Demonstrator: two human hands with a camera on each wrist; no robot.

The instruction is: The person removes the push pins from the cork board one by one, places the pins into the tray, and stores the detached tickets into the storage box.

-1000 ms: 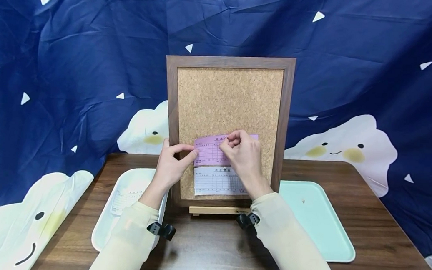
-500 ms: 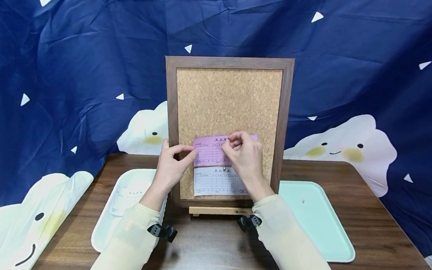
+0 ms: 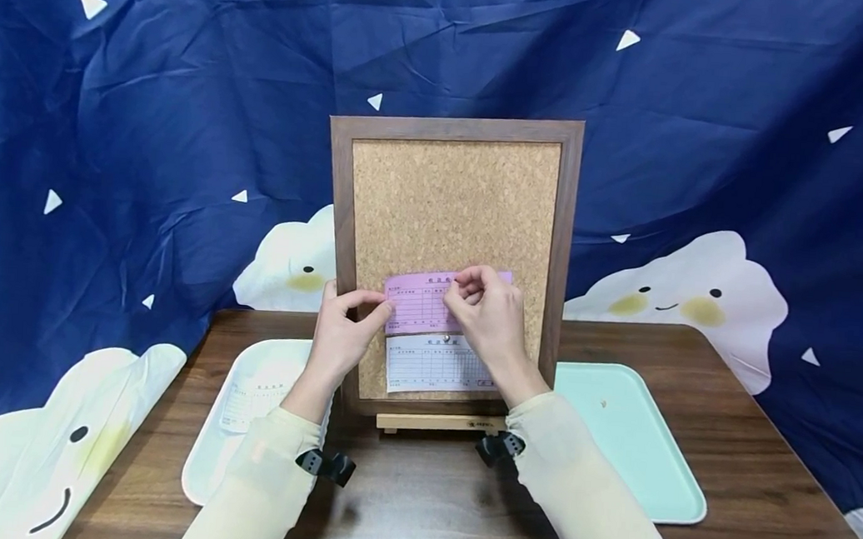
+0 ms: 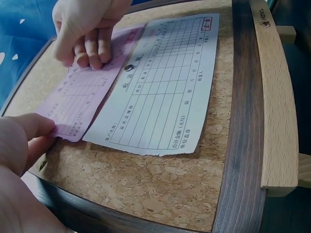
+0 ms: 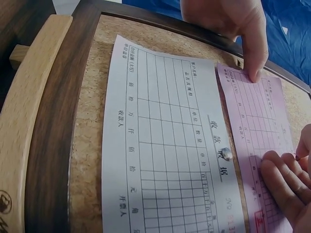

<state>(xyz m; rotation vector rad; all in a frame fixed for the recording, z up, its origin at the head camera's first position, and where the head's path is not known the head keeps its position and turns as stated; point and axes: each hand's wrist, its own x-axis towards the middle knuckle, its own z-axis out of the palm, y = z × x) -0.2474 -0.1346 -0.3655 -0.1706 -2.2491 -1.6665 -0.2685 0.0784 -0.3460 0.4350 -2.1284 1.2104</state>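
Note:
A pink receipt slip (image 3: 408, 305) lies against the cork board (image 3: 454, 204), just above a white receipt slip (image 3: 425, 365). One round silver push pin (image 5: 226, 154) sits at the white slip's heading. My left hand (image 3: 348, 326) pinches the pink slip's left edge between thumb and forefinger, the thumb on its face. Over the pink slip's upper middle, my right hand (image 3: 490, 319) holds thumb and forefinger together on a tiny thing, seemingly a push pin, mostly hidden by the fingertips. That hand covers part of the pink slip's right half.
The framed board stands upright on a light wooden easel ledge (image 3: 428, 422). At left, a white tray (image 3: 196, 462) holds another white slip (image 3: 245, 403), partly behind my left arm. To the right lies a mint-green tray (image 3: 637, 451) bearing a tiny object (image 3: 603, 404).
The head view has shifted very slightly. Both hands stay at the pink slip; the right fingertips have barely moved.

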